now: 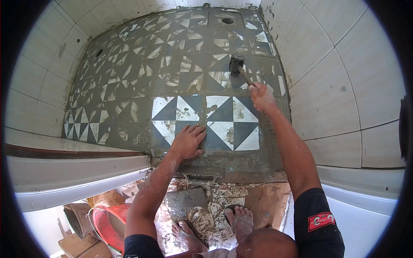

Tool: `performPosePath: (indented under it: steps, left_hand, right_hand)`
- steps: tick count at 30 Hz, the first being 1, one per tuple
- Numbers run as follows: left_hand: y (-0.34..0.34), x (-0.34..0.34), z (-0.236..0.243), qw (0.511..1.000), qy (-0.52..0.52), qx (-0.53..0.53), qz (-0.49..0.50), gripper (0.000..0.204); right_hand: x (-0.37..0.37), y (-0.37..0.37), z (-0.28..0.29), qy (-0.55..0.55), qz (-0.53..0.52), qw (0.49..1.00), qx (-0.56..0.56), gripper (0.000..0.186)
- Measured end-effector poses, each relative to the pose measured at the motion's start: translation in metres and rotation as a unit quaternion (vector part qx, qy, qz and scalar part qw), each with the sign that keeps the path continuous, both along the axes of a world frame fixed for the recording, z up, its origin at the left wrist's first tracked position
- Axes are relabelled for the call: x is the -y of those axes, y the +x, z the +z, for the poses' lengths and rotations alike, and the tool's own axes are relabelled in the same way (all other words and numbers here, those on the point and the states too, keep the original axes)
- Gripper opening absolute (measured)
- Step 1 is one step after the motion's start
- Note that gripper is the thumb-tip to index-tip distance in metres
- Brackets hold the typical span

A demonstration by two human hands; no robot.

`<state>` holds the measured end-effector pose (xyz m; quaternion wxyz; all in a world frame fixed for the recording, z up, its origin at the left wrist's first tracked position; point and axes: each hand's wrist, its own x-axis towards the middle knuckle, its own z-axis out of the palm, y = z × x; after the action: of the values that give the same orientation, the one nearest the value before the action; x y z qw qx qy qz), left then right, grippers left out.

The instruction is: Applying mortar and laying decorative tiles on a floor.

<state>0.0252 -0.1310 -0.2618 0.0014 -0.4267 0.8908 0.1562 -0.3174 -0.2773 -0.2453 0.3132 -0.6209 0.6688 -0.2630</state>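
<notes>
My right hand (261,97) is closed round the wooden handle of a mallet (236,63). The mallet's dark, block-shaped head is over the mortar-smeared tiles at the right of the floor. My left hand (188,142) lies flat with its fingers stretched out, resting on the lower right part of a patterned floor tile (164,129) with white and dark grey triangles. Beside it, to the right, sits a second tile (245,134) of the same pattern. Both are cleaner than those behind them, with a few mortar smudges.
Grey mortar coats the laid tiles (129,73) farther back, where a round drain hole (227,20) shows. Tiled walls (329,77) stand on both sides. A white door frame (81,172) borders the near left. Behind it are a red bucket (101,225) and a cardboard box (79,246).
</notes>
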Motion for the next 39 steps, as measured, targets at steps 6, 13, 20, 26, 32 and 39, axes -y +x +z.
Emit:
performPosePath:
  steps: [6, 13, 20, 26, 32, 39]
  left_hand:
    - [0.002, 0.001, -0.004, 1.0, 0.003, -0.014, 0.0, 0.079]
    - [0.005, 0.004, -0.003, 1.0, -0.002, 0.009, -0.006, 0.078]
    - [0.004, 0.0, -0.005, 1.0, -0.012, 0.016, -0.021, 0.078]
    - [0.005, 0.007, -0.002, 1.0, 0.003, 0.003, -0.025, 0.077]
    - [0.011, 0.009, -0.007, 0.999, -0.007, -0.024, -0.024, 0.077]
    - [0.014, 0.003, -0.009, 0.999, 0.006, -0.027, -0.02, 0.078]
  right_hand:
    - [0.002, -0.015, -0.008, 0.027, 0.039, 0.996, -0.076, 0.032]
    - [-0.017, -0.002, 0.0, -0.033, 0.035, 0.997, -0.062, 0.031]
    - [-0.017, -0.009, -0.002, -0.009, 0.058, 0.992, -0.115, 0.033]
    - [-0.004, -0.005, 0.049, 0.078, 0.105, 0.982, -0.133, 0.033]
    - [0.044, -0.009, 0.074, 0.158, 0.054, 0.986, -0.009, 0.029]
    - [0.177, 0.032, 0.046, 0.091, 0.002, 0.989, 0.113, 0.015]
